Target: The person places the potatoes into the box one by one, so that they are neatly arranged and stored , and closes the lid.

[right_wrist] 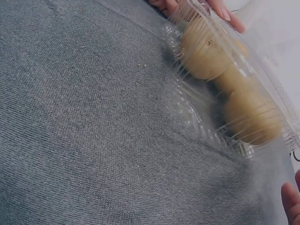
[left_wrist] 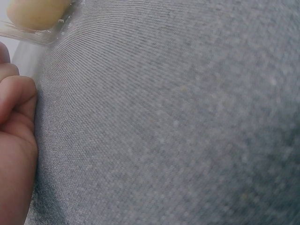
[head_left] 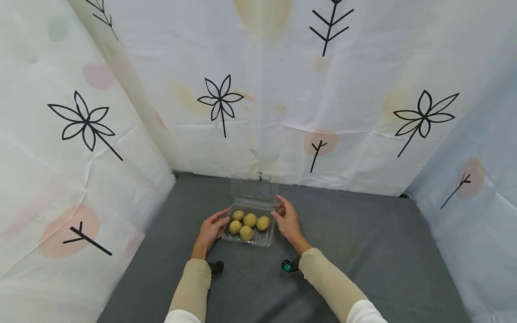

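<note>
A clear plastic clamshell container [head_left: 263, 242] lies on the grey table with its lid [head_left: 254, 186] raised at the back. Inside sit several round, yellowish potatoes [head_left: 246, 233], also visible as blurred potatoes [right_wrist: 253, 117] through the ribbed wall in the right wrist view. At the container's left side, my left hand [head_left: 211, 229] holds the rim between thumb and fingers. My right hand [head_left: 287, 220] is by the right rear corner, its fingers spread and loosely bent. In the right wrist view, fingertips [right_wrist: 291, 202] of that hand appear a little apart from the container wall.
A dark grey cloth [head_left: 355, 233] covers the table. White patterned curtains [head_left: 258, 98] enclose its back and both sides, with the raised lid close to the back one. Dark wrist devices [head_left: 290, 265] are worn at both wrists.
</note>
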`<state>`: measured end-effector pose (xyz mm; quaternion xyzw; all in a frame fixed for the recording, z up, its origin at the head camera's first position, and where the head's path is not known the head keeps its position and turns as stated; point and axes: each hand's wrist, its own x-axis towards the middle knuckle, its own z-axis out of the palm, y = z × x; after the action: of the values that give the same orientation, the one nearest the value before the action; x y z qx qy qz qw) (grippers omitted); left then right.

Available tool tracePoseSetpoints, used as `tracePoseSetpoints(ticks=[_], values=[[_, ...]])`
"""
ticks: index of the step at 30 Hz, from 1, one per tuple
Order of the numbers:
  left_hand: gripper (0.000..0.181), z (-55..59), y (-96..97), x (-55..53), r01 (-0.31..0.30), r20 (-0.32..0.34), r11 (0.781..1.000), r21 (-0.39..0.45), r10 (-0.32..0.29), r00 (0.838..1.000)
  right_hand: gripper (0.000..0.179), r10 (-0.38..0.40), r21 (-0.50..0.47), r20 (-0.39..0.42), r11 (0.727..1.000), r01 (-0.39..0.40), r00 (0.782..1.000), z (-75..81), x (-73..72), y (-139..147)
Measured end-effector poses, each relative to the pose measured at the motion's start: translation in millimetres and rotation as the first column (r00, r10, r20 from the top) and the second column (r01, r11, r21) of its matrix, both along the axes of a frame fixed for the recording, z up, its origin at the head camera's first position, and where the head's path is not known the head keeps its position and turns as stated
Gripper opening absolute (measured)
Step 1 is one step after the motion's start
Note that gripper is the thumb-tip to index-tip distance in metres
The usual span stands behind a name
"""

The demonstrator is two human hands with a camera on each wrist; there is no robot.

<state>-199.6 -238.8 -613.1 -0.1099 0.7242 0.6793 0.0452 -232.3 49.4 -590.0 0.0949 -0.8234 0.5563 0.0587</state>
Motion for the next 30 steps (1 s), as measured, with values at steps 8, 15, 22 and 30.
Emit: tracePoseSetpoints(ticks=[8,15,22,30], values=[[0.041,-0.1,-2.8,0.4,-0.002,-0.004,1.000,-0.005,0.002,1.000,0.069,0.069,-0.024,0.053,0.997,-0.068,0.996,3.8,5.4,2.5],[0.040,1.6,-2.8,1.3,0.012,0.005,1.000,0.004,-0.012,1.000,0.076,0.091,-0.011,0.102,0.996,-0.090,0.991,7.7,14.5,6.8],[0.039,-0.1,-3.1,1.0,0.019,-0.007,1.000,0.008,-0.019,1.000,0.078,0.116,-0.006,0.091,0.993,-0.116,0.989,9.4,22.4,9.7],[0.041,0.7,-0.7,2.3,0.025,0.003,1.000,0.010,-0.025,1.000,0.087,0.149,0.000,0.138,0.989,-0.150,0.979,9.6,31.7,11.7]])
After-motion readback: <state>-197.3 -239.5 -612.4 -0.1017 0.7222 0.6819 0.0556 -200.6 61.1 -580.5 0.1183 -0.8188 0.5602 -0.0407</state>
